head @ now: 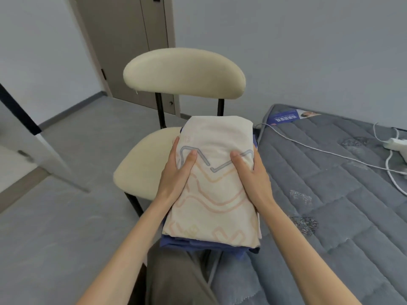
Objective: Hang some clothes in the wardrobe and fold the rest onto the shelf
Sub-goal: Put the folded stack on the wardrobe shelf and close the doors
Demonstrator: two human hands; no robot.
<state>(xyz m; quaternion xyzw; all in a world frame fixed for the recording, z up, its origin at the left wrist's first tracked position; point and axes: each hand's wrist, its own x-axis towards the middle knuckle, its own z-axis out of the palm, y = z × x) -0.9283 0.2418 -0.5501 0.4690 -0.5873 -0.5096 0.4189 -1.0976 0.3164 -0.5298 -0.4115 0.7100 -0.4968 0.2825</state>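
I hold a stack of folded clothes in front of me, above the cream chair [141, 170]. On top lies a cream folded garment [218, 194] with pale orange and grey line print. Under it a dark blue folded garment [193, 243] shows at the near edge. My left hand [176, 175] grips the stack's left side, thumb on top. My right hand [253, 177] grips the right side the same way. The undersides of both hands are hidden by the cloth.
A grey quilted mattress [330, 194] fills the right, with a white cable [308, 146] and a white plug block [396, 144] on it. A brown door [132, 51] stands behind the chair. A white open door panel [39, 146] is at left. Grey floor [66, 216] spreads left.
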